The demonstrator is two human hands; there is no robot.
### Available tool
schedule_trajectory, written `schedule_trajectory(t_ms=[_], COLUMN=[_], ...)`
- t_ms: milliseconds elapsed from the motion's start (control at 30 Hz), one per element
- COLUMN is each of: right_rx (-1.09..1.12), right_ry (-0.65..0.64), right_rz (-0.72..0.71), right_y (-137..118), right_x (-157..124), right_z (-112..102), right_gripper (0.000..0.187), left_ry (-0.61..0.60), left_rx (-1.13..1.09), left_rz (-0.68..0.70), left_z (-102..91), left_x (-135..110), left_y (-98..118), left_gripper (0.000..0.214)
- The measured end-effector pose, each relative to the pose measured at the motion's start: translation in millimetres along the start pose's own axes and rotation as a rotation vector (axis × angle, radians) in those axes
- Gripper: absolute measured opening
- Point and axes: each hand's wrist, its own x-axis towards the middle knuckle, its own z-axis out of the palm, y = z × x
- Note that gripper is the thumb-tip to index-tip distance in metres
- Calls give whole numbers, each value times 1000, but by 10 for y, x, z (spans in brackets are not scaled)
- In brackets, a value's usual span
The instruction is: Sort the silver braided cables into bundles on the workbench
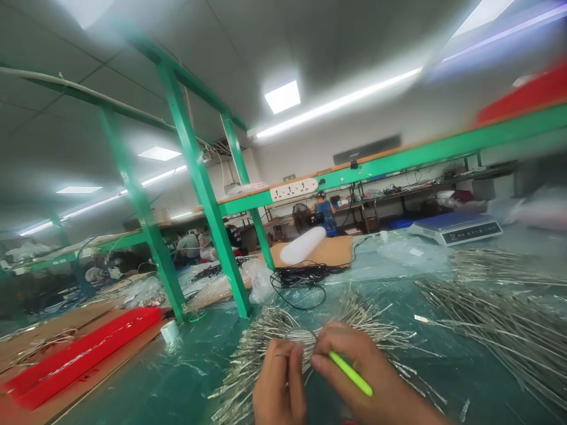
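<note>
Left hand (279, 386): pinching a thin wire (287, 354)
Right hand (354, 372): gripping a green tool (349, 373)
Wire pile (266, 342): lying on the counter (186, 378)

**What I can't make out from here**

My left hand (279, 383) and right hand (367, 378) are cut off by the bottom edge. The lime-green plastic stick (349, 373) is partly buried in my right fist (its tip hidden). The red bin (527, 94) at top right is blurred.

Bare green desk (186, 378) lies open at left; silver wire heaps (500, 324) crowd the right, a green post (208, 206) and black cable tangle (301, 276) block ahead.
</note>
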Motion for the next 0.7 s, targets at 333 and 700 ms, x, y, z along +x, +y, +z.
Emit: schedule_trajectory(t_ms=[333,700], right_rx=[135,-508], right_ry=[-79,124], right_rz=[304,351], right_y=[324,1340], right_x=[-31,-579], right_z=[-78,46], right_gripper=[30,16], left_ry=[53,29], left_rx=[21,-776], left_rz=[-227,-693], left_z=[-167,-548], left_x=[107,507], left_y=[-264,-194], left_gripper=[12,69])
